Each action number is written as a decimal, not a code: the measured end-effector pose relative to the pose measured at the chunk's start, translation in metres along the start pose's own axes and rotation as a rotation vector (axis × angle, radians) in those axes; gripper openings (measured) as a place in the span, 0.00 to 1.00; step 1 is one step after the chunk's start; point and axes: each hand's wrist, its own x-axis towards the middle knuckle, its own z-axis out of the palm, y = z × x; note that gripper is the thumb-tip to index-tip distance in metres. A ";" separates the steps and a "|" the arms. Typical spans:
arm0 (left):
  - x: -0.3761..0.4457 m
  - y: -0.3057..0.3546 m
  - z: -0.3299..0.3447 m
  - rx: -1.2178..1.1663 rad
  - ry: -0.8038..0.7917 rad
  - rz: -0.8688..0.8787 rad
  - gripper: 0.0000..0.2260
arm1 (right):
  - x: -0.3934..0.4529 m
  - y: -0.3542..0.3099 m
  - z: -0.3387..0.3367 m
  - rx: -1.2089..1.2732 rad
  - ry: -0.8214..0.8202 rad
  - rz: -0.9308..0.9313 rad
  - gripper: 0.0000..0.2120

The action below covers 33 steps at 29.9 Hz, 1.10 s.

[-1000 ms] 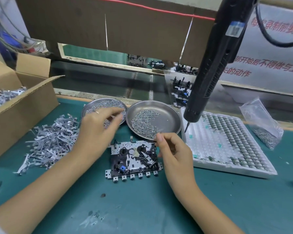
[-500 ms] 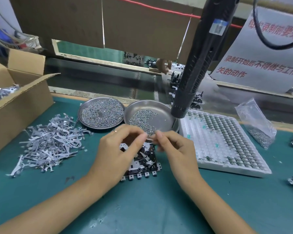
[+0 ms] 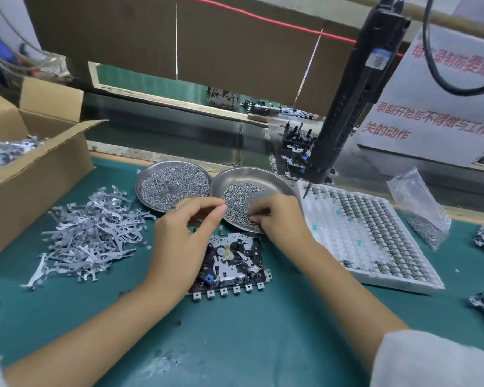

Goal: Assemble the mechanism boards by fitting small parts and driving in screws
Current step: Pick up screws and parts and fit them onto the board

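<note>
Reaching into the right steel dish, the right hand has its fingers curled down into the heap of small screws, and the fingertips pinch at them near the dish's front edge. The left hand is just beside it, with thumb and forefinger pressed together; whether something small is between them I cannot tell. The mechanism board lies flat on the green worktop, directly under and between both hands, and the left hand covers the board's left part. Behind the left hand stands a second steel dish, full of screws and touching the first dish. To the left of the left hand is a loose pile of grey metal strips, and further left an open cardboard box. To the right of the right hand lies a white tray with rows of small parts. Above the tray's far corner hangs a black electric screwdriver, its tip pointing down.
</note>
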 end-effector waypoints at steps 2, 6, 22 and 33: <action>-0.002 0.000 0.001 0.010 -0.012 0.008 0.06 | -0.002 0.002 -0.002 0.123 0.046 0.018 0.08; -0.005 0.001 0.003 -0.005 -0.023 0.029 0.07 | -0.008 0.000 -0.009 0.478 0.101 0.074 0.09; -0.013 0.004 0.011 -0.227 -0.127 0.070 0.05 | -0.067 -0.019 -0.016 1.431 -0.051 0.255 0.17; -0.015 0.009 0.013 -0.168 -0.089 0.214 0.10 | -0.072 -0.025 -0.008 1.649 -0.091 0.404 0.18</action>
